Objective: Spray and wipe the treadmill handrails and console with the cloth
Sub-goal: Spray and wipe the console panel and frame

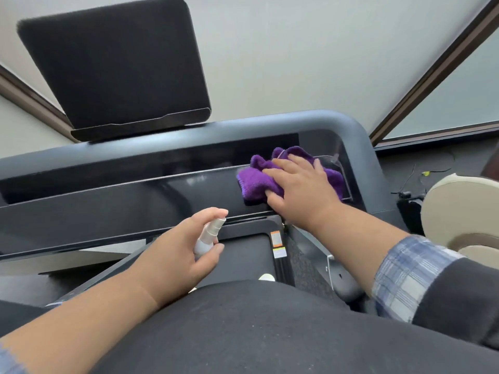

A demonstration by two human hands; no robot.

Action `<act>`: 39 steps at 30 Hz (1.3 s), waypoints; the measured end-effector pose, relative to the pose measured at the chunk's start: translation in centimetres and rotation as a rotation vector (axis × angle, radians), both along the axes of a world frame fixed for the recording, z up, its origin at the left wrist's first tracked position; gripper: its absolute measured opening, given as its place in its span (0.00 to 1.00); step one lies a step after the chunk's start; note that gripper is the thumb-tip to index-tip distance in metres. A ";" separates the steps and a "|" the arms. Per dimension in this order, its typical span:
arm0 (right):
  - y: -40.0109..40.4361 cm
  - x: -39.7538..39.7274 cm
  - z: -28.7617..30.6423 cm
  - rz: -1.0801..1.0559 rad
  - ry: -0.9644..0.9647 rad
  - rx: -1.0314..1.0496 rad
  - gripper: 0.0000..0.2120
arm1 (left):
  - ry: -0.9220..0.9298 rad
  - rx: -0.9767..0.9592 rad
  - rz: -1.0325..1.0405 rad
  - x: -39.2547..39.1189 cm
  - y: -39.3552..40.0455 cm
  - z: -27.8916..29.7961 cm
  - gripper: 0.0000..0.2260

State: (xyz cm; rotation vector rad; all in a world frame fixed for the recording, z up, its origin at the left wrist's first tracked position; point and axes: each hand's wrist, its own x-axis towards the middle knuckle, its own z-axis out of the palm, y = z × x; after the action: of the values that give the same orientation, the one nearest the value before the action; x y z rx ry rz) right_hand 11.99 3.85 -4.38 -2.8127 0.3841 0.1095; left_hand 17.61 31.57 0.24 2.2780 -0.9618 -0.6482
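Both forearms are bare. On the right arm a dark sleeve is pushed up above a blue-and-white plaid cuff. A sliver of the same plaid shows at the left elbow. Dark fabric covers the torso.

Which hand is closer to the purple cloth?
Right. The right hand presses on the purple cloth; the left hand holds the spray bottle lower, apart from it.

Soft even daylight, faint glare on the glossy console, wide-angle edge bending.
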 end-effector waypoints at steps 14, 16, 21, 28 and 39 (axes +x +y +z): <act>1.2 0.4 -0.5 0.079 -0.005 0.017 0.29 | -0.016 -0.015 0.005 -0.2 -0.6 0.1 0.29; -0.4 -0.6 -0.4 -0.005 -0.040 0.003 0.29 | -0.002 -0.012 0.018 -0.2 -0.7 0.1 0.26; 0.2 -0.4 -0.7 -0.127 0.055 -0.125 0.34 | 0.039 -0.012 0.103 -0.2 1.2 -0.3 0.22; 7.6 4.0 -0.6 0.082 0.108 -0.189 0.40 | 0.040 -0.048 0.184 0.6 5.8 -0.3 0.23; 19.4 12.9 0.2 0.499 0.087 -0.018 0.28 | 0.030 -0.091 0.247 3.1 14.2 1.0 0.24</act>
State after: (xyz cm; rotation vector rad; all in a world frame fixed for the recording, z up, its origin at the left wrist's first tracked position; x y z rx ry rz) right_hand 24.85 23.24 -4.14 -2.8625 -0.3073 0.3358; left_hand 20.68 45.73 1.21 2.2520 -0.6666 -0.5191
